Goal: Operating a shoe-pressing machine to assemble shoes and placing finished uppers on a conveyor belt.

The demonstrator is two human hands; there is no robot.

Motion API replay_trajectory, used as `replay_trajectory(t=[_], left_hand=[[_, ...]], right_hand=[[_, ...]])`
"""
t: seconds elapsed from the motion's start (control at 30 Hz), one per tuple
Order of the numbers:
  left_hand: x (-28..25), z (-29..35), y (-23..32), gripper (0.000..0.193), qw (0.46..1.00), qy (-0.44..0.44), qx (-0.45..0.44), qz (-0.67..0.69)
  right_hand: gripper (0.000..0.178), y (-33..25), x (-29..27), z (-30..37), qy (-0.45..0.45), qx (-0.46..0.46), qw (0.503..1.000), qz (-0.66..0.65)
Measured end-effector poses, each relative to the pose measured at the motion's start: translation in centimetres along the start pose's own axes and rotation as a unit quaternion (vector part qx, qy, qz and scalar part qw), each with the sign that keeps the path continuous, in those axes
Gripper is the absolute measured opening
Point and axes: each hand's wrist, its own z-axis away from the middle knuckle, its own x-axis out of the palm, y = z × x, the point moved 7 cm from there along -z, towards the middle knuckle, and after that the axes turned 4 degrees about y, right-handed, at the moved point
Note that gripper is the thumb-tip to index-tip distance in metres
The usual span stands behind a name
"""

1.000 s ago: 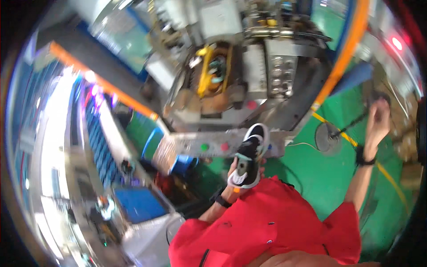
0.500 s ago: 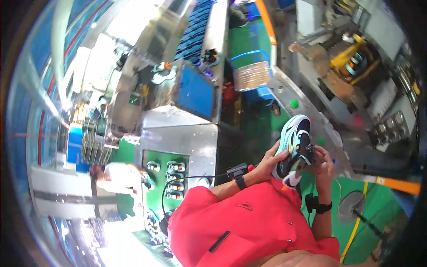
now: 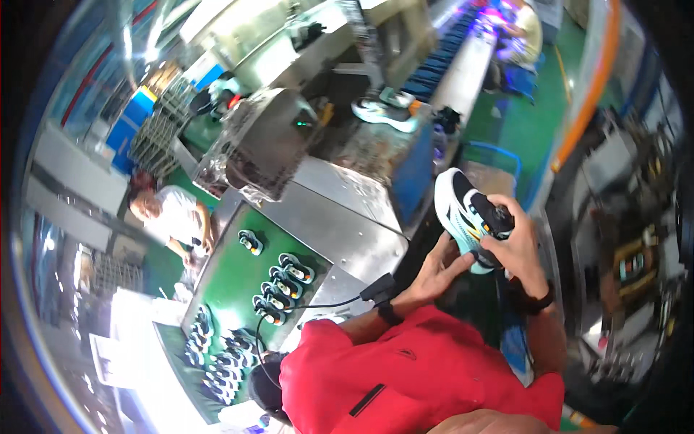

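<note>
A black sneaker (image 3: 465, 211) with a white and mint sole and orange-yellow side marks is held up in front of me, toe pointing up and away. My right hand (image 3: 519, 244) is closed round its upper near the ankle opening, thumb pressed on the side. Lower down, my left hand (image 3: 436, 272) is at the mint sole, its thumb and fingertips against the edge near the heel. Part of the heel is hidden by my hands. Both wrists wear dark straps.
Several sneakers (image 3: 280, 286) stand on a green conveyor (image 3: 224, 278) at left, where another person (image 3: 173, 220) works. Further off, another sneaker (image 3: 387, 113) rests on a metal machine beside a blue ribbed belt (image 3: 437, 61). A person (image 3: 522, 40) sits beyond. Machinery (image 3: 632, 267) stands at right.
My view has swung left, bringing more of the conveyor into sight. My right hand has shifted from beside the sneaker's opening to a grip over its upper; my left hand sits lower on the sole.
</note>
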Motion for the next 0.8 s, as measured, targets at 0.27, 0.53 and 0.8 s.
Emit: replay_trajectory(t=[0.27,0.53,0.8], left_hand=[[-17.0,-4.9,7.4,0.038,0.978,0.189,0.083,-0.028],[-26.2,-4.1,6.9,0.034,0.962,0.265,0.064,0.036],[-30.4,-3.7,10.0,0.033,0.965,0.241,0.089,0.057]], right_hand=[[0.051,-7.5,16.9,-22.3,-0.107,-0.329,0.905,0.249],[0.068,-7.6,23.4,-28.8,-0.238,-0.227,0.847,0.417],[0.054,-34.0,43.3,-34.0,-0.106,-0.583,0.77,0.238]])
